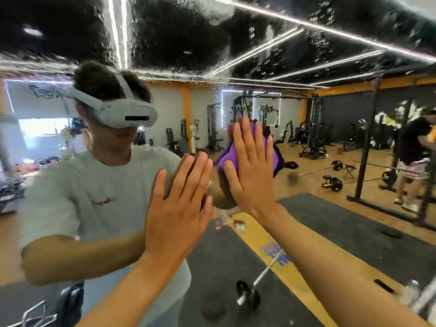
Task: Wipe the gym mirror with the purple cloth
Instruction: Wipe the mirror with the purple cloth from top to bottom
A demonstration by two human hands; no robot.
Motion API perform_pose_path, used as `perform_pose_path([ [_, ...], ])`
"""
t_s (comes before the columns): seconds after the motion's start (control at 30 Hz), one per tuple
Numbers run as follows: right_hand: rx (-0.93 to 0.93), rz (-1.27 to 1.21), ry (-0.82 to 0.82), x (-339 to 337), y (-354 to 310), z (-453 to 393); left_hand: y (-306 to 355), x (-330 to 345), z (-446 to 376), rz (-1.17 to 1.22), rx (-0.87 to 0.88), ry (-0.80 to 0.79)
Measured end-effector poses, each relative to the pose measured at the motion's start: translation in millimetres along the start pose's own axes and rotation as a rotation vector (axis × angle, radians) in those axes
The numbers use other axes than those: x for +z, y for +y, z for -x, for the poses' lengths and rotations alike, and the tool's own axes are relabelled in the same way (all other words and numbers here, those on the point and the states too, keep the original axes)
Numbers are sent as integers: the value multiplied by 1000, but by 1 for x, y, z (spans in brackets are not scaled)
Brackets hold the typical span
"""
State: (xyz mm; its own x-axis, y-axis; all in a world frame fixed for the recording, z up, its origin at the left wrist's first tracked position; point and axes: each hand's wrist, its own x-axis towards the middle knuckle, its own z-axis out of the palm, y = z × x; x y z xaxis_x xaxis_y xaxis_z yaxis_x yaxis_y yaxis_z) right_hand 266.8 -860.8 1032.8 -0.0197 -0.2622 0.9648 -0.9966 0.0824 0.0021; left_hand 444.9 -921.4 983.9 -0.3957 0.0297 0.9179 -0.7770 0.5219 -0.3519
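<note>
Presently showing: gym mirror (295,43), droplets streaking its upper area. Right hand (252,171), fingers straight and spread, is pressing the purple cloth (230,156) flat against the glass, right of centre. Left hand (179,208), fingers straight and together, is lying flat on the mirror just left of the cloth, holding nothing. Reflected: dumbbells (332,182), squat rack (365,149).

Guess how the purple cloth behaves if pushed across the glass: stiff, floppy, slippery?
Likely floppy: the purple cloth bunches in folds under the right hand. Probably light, since flat fingers alone pin it. It may drag unevenly on the mirror, whose upper part looks wet.
</note>
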Motion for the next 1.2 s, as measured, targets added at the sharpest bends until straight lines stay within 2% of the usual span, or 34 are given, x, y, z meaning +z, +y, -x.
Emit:
perform_pose_path([
  [0.1,-205,20,-18,-11,4,-35,-1,-2,-1,-4,2,5],
  [0.17,-232,24,27,-18,14,-65,-1,-3,0,3,-10,7],
  [0.27,-103,43,122,-28,39,-112,0,-5,-2,13,-20,2],
  [0.4,198,12,170,-51,84,-167,1,-14,-9,78,-35,-9],
  [0.5,297,-23,169,-61,99,-183,-11,-33,-41,146,-40,41],
  [0.57,299,-43,156,-63,86,-181,-27,-44,-77,178,-101,76],
  [0.63,153,-39,124,-59,50,-169,-48,-50,-118,181,-171,104],
  [0.73,-258,40,50,-40,-16,-138,-77,-50,-168,126,-208,127],
  [0.8,-468,96,21,-38,-25,-143,-88,-47,-184,76,-207,126],
  [0.83,-490,113,37,-41,-15,-157,-89,-44,-186,54,-202,124],
  [0.87,-428,104,63,-45,-2,-176,-88,-42,-187,38,-197,126],
  [1.0,123,25,179,-69,60,-256,-87,-38,-185,38,-194,164],
  [1.1,237,-8,193,-76,75,-272,-86,-39,-187,55,-190,181],
  [1.2,203,-17,196,-68,46,-258,-85,-39,-186,72,-197,193],
])
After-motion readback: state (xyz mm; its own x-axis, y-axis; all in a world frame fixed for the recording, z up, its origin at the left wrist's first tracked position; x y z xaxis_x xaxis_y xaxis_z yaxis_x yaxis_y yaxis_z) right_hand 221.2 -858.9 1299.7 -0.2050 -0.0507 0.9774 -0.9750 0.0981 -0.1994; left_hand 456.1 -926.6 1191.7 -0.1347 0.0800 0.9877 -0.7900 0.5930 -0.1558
